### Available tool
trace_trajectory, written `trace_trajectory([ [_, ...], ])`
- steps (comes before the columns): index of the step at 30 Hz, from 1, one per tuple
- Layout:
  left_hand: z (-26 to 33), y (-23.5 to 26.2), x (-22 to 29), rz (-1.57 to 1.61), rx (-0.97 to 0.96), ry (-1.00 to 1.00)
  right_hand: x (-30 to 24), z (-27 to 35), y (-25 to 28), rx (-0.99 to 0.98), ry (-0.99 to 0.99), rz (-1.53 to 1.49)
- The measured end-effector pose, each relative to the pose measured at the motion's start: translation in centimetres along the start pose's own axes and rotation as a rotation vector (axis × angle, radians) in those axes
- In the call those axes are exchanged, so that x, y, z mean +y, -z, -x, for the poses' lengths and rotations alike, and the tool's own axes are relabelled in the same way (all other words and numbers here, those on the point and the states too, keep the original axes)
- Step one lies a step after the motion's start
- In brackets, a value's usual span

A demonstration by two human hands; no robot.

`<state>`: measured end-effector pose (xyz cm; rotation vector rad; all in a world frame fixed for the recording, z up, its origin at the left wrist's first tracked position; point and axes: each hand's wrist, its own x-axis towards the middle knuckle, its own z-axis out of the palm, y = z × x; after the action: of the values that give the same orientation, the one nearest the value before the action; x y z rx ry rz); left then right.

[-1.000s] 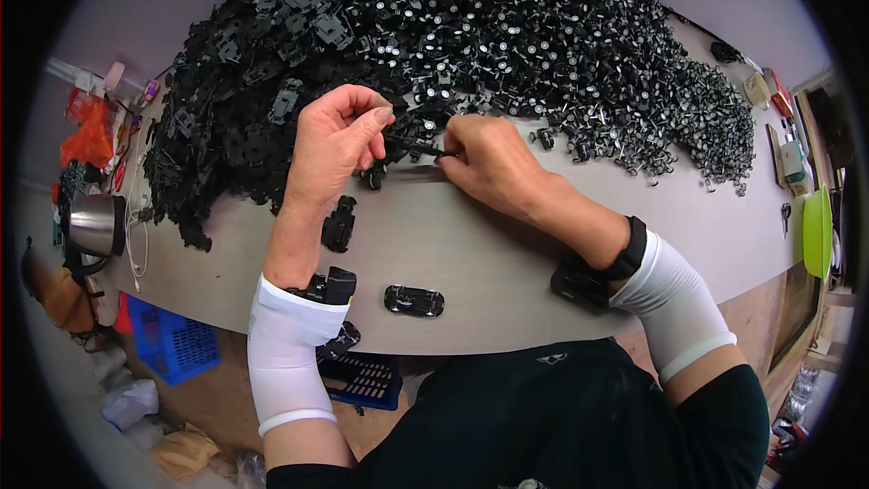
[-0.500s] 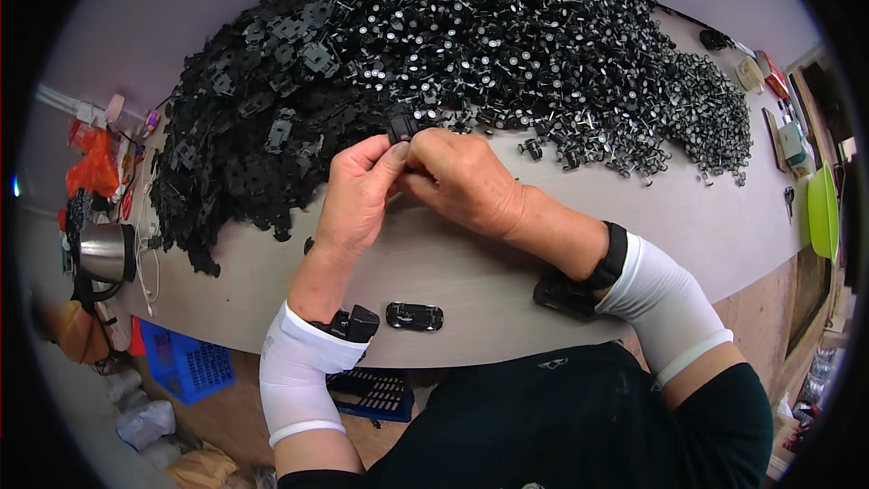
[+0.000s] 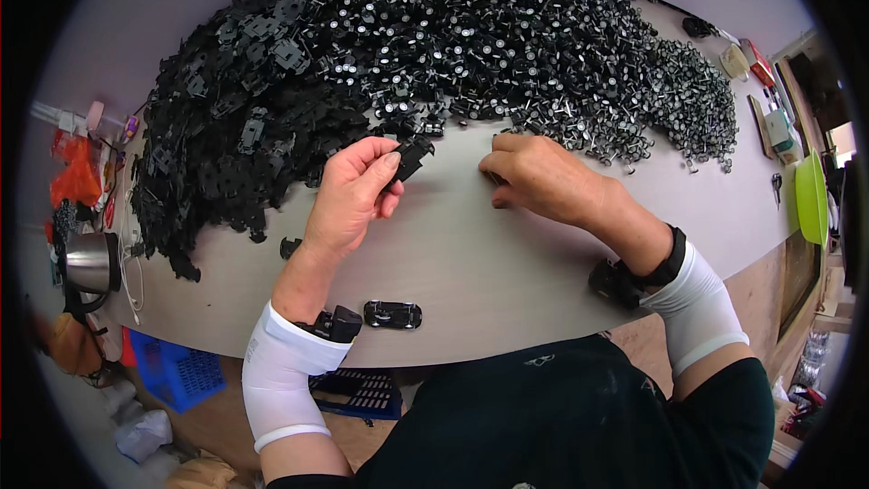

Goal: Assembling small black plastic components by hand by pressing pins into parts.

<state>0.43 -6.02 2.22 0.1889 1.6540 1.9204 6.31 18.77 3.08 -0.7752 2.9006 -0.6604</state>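
Note:
Between the thumb and fingers of my left hand (image 3: 351,188) is a black plastic toy car chassis (image 3: 413,159), held tilted above the table. Apart from it, to the right, my right hand (image 3: 545,177) hovers with curled fingers at the near edge of the wheel heap (image 3: 507,45). Whatever its fingertips may hold is hidden. To the left spreads a heap of flat black chassis parts (image 3: 244,118). A black toy car base with wheels fitted (image 3: 393,314) lies near the table's front edge. One small black part (image 3: 290,247) rests beside my left wrist.
Both heaps cover the far side of the pale table (image 3: 471,281). A metal kettle (image 3: 89,263) and white cable stand at the left. Below the edge are blue plastic baskets (image 3: 181,371). A lime green basin (image 3: 810,197) is at the far right.
My hands were together at the chassis; my right hand has since moved off to the right. The chassis stays in my left hand, now in fuller view.

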Motion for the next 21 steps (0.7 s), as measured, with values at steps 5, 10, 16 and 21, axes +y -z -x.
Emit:
trace_trajectory([
  [5, 0.0, -0.7, -0.5, -0.09, -0.042, -0.002, -1.5, -1.3, -0.4, 0.352, 0.053, -0.281],
  [10, 0.4, -1.1, -0.4, -0.006, -0.112, 0.014, -1.9, -2.9, -2.1, 0.485, 0.115, -0.349],
  [16, 0.2, -0.8, -0.1, 0.251, -0.217, -0.005, -2.5, -3.0, -2.6, 0.638, -0.015, -0.532],
  [21, -0.5, 0.5, -1.3, 0.293, -0.09, -0.152, -3.9, -3.6, -3.6, 0.609, 0.021, -0.587],
])
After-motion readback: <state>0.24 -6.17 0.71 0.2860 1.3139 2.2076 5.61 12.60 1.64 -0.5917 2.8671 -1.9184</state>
